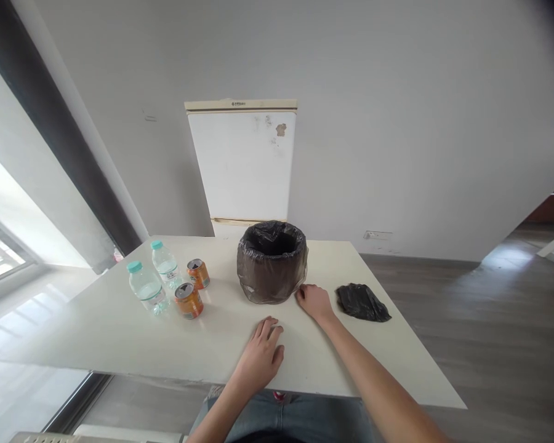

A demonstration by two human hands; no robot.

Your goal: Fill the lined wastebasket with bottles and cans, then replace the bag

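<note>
A bin lined with a translucent black bag (272, 271) stands upright on the white table (231, 344), the bag folded over its rim. My left hand (260, 355) rests on the table in front of the bin, fingers apart and holding nothing. At the bin's lower right is my right hand (314, 301), its fingers curled beside the bag's edge; whether they grip anything is hidden. To the right of that hand lies a crumpled black bag (362, 302).
On the left of the table stand two clear bottles with green caps (148, 289) (166, 266) and two orange cans (189, 301) (198, 274). Behind the table is a white refrigerator (244, 166) against the grey wall.
</note>
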